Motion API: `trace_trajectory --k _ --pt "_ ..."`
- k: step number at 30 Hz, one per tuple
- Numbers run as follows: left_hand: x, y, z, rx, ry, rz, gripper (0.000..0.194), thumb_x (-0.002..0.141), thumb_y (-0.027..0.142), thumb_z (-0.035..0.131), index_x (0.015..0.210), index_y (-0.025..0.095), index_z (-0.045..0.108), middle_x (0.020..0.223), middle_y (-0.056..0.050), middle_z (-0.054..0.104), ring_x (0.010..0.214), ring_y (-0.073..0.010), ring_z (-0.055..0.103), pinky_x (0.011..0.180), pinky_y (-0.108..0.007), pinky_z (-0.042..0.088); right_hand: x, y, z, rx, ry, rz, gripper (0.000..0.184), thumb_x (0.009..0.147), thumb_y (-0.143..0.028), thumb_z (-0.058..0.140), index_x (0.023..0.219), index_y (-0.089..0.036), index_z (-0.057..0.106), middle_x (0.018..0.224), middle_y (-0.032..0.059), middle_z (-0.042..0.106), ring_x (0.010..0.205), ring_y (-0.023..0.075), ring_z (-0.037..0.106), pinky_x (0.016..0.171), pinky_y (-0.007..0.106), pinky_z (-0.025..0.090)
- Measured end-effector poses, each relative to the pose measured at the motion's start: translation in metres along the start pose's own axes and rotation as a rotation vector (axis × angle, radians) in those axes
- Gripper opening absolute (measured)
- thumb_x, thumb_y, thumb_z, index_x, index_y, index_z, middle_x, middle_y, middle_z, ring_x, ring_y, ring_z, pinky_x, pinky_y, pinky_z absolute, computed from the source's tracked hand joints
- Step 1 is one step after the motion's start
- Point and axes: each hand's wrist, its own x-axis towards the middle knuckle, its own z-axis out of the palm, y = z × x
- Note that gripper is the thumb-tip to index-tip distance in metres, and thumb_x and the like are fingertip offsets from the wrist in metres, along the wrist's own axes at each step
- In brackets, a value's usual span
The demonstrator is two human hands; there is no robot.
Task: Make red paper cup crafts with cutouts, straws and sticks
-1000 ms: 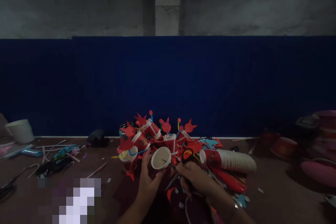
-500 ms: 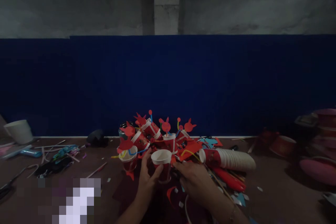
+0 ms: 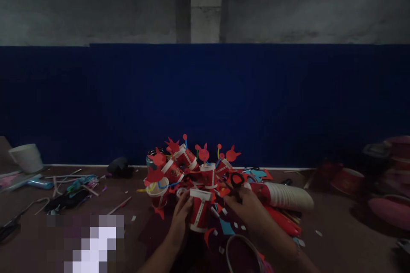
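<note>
My left hand (image 3: pixel 182 217) is closed round the side of a red paper cup (image 3: pixel 200 217), its white rim tilted and a pale printed strip facing me. To its right my right hand (image 3: pixel 241 202) is closed on scissors (image 3: pixel 237 180) whose black looped handle shows above the fingers; the blades are hard to make out. Behind my hands, a cluster of decorated red cups (image 3: pixel 209 175) carries red paper animal heads (image 3: pixel 203 154) and coloured straw-like stems. One decorated cup (image 3: pixel 157 194) with yellow and blue stems stands just left of my left hand.
A stack of paper cups (image 3: pixel 285 195) lies on its side at right, above a red glossy object (image 3: pixel 283 221). Paper scraps (image 3: pixel 226 226) and a pale ring (image 3: pixel 243 243) lie near my hands. Straws and tinsel (image 3: pixel 77 185) litter the left. A blue panel (image 3: pixel 205 102) stands behind.
The cup in my left hand has turned and tipped, hiding its opening and showing its printed strip. My right hand has moved right and up, bringing the black scissors handle into view.
</note>
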Motion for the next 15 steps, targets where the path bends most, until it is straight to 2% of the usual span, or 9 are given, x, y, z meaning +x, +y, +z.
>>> trace_trajectory --k 2,5,7,10,12,15 --pt "0.0 -0.004 -0.002 -0.011 -0.037 -0.04 0.042 0.057 0.036 0.076 0.095 0.019 0.067 0.104 -0.008 0.07 0.109 -0.0297 0.057 0.092 -0.039 0.045 -0.001 -0.004 0.006 0.118 -0.077 0.03 0.033 0.071 -0.027 0.054 0.098 -0.011 0.064 0.058 -0.0005 0.06 0.05 0.0134 0.05 0.048 0.023 0.038" --pt "0.001 -0.008 -0.005 0.036 -0.147 -0.011 0.04 0.064 0.041 0.07 0.096 0.018 0.068 0.11 -0.01 0.067 0.112 -0.0315 0.055 0.095 -0.043 0.043 -0.007 -0.013 0.009 0.206 -0.164 -0.002 0.018 0.071 -0.027 0.056 0.078 -0.013 0.065 0.063 -0.0004 0.059 0.056 0.0122 0.051 0.054 0.022 0.041" --pt "0.001 -0.009 -0.005 0.152 -0.245 0.094 0.047 0.067 0.043 0.068 0.107 0.018 0.064 0.115 -0.012 0.064 0.112 -0.0322 0.054 0.096 -0.046 0.041 -0.011 -0.017 0.007 0.144 -0.199 -0.063 0.017 0.075 -0.028 0.055 0.071 -0.014 0.063 0.06 -0.0019 0.056 0.056 0.0113 0.049 0.053 0.021 0.039" --pt "-0.004 -0.008 -0.003 0.472 -0.384 0.374 0.071 0.06 0.032 0.075 0.125 0.021 0.049 0.127 -0.012 0.055 0.119 -0.0323 0.047 0.1 -0.047 0.036 -0.015 -0.02 0.005 0.005 -0.188 -0.156 0.02 0.081 -0.029 0.051 0.071 -0.015 0.062 0.059 -0.002 0.056 0.056 0.0114 0.048 0.052 0.021 0.037" --pt "-0.008 -0.009 -0.001 0.649 -0.396 0.477 0.082 0.054 0.022 0.079 0.128 0.021 0.045 0.131 -0.012 0.05 0.121 -0.0325 0.044 0.103 -0.048 0.033 -0.016 -0.019 0.007 -0.019 -0.183 -0.19 0.022 0.083 -0.029 0.049 0.074 -0.015 0.063 0.062 -0.0003 0.059 0.057 0.0122 0.05 0.053 0.021 0.038" --pt "-0.009 -0.012 0.0 0.683 -0.348 0.497 0.077 0.059 0.019 0.074 0.129 0.019 0.042 0.129 -0.014 0.051 0.119 -0.0316 0.047 0.101 -0.048 0.035 -0.016 -0.018 0.009 -0.033 -0.198 -0.211 0.02 0.082 -0.027 0.05 0.084 -0.016 0.066 0.067 0.0016 0.063 0.059 0.0134 0.053 0.055 0.021 0.041"
